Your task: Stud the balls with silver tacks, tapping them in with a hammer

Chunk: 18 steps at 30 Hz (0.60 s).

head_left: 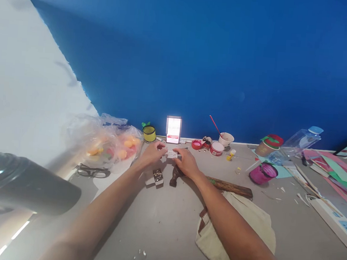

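Observation:
My left hand (152,154) and my right hand (186,162) meet over the grey table, fingers pinched together on a small white piece (171,154) held between them. Just below the left hand lies a small open box (157,177) with shiny bits inside. A hammer (217,184) with a wooden handle rests under my right wrist, its dark head near the box. A lit phone (173,129) stands upright against the blue wall right behind the hands.
A plastic bag of colourful items (112,143) and glasses (93,172) lie left. Small pots, a cup with a red stick (226,139), a pink cup (262,173), a clear bottle (295,145), coloured paper (338,175) and a power strip (335,217) sit right. A cloth bag (244,227) lies near. A dark cylinder (19,184) juts in at left.

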Each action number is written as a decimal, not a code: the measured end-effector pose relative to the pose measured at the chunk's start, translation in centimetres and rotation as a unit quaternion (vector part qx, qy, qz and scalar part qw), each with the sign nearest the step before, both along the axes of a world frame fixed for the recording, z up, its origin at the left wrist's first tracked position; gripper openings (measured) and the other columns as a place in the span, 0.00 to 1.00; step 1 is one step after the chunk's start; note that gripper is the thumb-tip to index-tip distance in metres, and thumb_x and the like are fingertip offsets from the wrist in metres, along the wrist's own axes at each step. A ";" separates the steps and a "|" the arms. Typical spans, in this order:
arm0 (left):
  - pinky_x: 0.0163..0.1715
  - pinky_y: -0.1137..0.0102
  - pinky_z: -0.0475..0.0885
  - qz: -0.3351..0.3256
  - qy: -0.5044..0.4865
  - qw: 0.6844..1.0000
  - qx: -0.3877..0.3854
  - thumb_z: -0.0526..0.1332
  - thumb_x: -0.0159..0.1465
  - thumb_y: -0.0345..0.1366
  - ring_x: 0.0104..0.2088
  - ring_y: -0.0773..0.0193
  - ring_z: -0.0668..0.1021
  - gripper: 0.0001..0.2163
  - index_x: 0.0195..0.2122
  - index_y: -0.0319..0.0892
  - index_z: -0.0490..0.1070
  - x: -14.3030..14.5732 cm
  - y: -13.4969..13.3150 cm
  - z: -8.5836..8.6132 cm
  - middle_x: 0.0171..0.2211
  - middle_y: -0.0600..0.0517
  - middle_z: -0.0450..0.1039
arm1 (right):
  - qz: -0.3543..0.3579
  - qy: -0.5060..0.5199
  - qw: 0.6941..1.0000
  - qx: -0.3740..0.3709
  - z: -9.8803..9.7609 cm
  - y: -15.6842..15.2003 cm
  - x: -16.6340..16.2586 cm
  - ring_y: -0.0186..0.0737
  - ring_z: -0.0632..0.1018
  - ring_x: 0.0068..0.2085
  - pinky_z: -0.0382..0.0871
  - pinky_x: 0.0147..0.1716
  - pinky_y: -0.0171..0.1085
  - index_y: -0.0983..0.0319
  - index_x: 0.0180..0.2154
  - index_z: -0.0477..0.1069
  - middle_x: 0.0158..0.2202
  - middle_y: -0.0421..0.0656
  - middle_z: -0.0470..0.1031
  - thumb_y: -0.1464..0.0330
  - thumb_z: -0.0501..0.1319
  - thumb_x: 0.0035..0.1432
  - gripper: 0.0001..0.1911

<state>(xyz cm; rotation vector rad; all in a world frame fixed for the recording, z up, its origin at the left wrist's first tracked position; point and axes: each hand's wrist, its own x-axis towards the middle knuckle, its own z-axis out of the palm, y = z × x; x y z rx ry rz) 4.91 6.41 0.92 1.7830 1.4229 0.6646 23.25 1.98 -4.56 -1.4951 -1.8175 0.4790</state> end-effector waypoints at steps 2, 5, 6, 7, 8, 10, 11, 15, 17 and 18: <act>0.34 0.70 0.74 -0.020 -0.006 1.000 0.021 0.61 0.56 0.34 0.34 0.61 0.81 0.15 0.45 0.42 0.76 -0.4 0.1 0.1 0.42 0.49 0.81 | -0.006 -0.012 1.000 -0.009 -0.3 0.3 -0.1 0.51 0.75 0.56 0.67 0.57 0.48 0.61 0.55 0.75 0.53 0.51 0.79 0.71 0.66 0.58 0.22; 0.39 0.68 0.75 -0.056 0.001 0.997 0.047 0.60 0.56 0.31 0.38 0.59 0.81 0.20 0.51 0.43 0.74 -0.5 -0.1 -0.2 0.41 0.50 0.81 | -0.001 -0.036 0.999 -0.020 -0.5 0.8 -0.2 0.53 0.76 0.53 0.68 0.52 0.46 0.61 0.50 0.78 0.47 0.51 0.81 0.68 0.69 0.57 0.17; 0.41 0.66 0.75 -0.065 0.009 0.996 0.059 0.61 0.56 0.31 0.40 0.58 0.81 0.21 0.52 0.43 0.74 -0.4 -0.2 -0.5 0.41 0.50 0.80 | 0.002 -0.043 0.999 -0.021 -0.6 1.0 -0.3 0.53 0.76 0.51 0.67 0.52 0.46 0.61 0.47 0.79 0.45 0.50 0.82 0.67 0.70 0.56 0.16; 0.44 0.65 0.75 -0.075 0.020 0.994 0.073 0.61 0.56 0.30 0.42 0.57 0.81 0.22 0.53 0.43 0.73 -0.1 -0.4 -0.8 0.43 0.49 0.80 | 0.005 -0.049 0.999 -0.021 -0.6 1.1 -0.3 0.53 0.76 0.50 0.67 0.52 0.46 0.61 0.45 0.80 0.44 0.50 0.82 0.67 0.71 0.56 0.14; 0.47 0.63 0.74 -0.086 0.032 0.992 0.086 0.61 0.56 0.29 0.44 0.55 0.80 0.21 0.52 0.43 0.73 0.1 -0.5 -1.1 0.44 0.49 0.80 | 0.006 -0.054 0.998 -0.020 -0.7 1.2 -0.3 0.53 0.77 0.50 0.66 0.52 0.46 0.61 0.44 0.80 0.43 0.50 0.82 0.66 0.72 0.55 0.14; 0.53 0.60 0.72 -0.109 0.056 0.986 0.110 0.62 0.56 0.27 0.49 0.52 0.79 0.20 0.50 0.44 0.74 0.6 -0.8 -1.8 0.48 0.47 0.79 | 0.008 -0.062 0.998 -0.018 -0.7 1.3 -0.3 0.54 0.77 0.49 0.66 0.52 0.46 0.61 0.44 0.81 0.43 0.51 0.82 0.65 0.72 0.55 0.14; 0.56 0.58 0.70 -0.119 0.067 0.983 0.121 0.61 0.57 0.26 0.51 0.51 0.78 0.19 0.50 0.44 0.74 0.8 -0.9 -2.0 0.50 0.46 0.79 | 0.008 -0.063 0.998 -0.016 -0.8 1.3 -0.3 0.54 0.77 0.49 0.66 0.52 0.46 0.61 0.45 0.81 0.43 0.51 0.82 0.64 0.72 0.56 0.15; 0.57 0.58 0.69 -0.145 0.102 0.972 0.153 0.58 0.62 0.26 0.54 0.51 0.76 0.16 0.50 0.43 0.73 0.8 -1.1 -2.6 0.52 0.43 0.77 | 0.019 -0.056 0.998 -0.011 -0.8 1.2 -0.1 0.54 0.77 0.50 0.66 0.53 0.46 0.60 0.47 0.80 0.46 0.51 0.82 0.67 0.70 0.56 0.16; 0.57 0.59 0.70 -0.153 0.116 0.968 0.162 0.57 0.63 0.26 0.54 0.52 0.77 0.15 0.51 0.42 0.73 0.7 -1.2 -2.6 0.52 0.43 0.76 | 0.025 -0.044 0.999 -0.009 -0.8 1.1 0.1 0.52 0.76 0.52 0.66 0.55 0.46 0.60 0.52 0.78 0.50 0.50 0.81 0.72 0.67 0.55 0.21; 0.57 0.59 0.70 -0.155 0.123 0.966 0.165 0.57 0.64 0.26 0.54 0.52 0.76 0.16 0.52 0.42 0.73 0.6 -1.2 -2.6 0.53 0.43 0.76 | 0.027 -0.038 0.999 -0.009 -0.8 1.1 0.2 0.52 0.75 0.53 0.66 0.56 0.46 0.60 0.54 0.77 0.52 0.49 0.80 0.75 0.65 0.54 0.24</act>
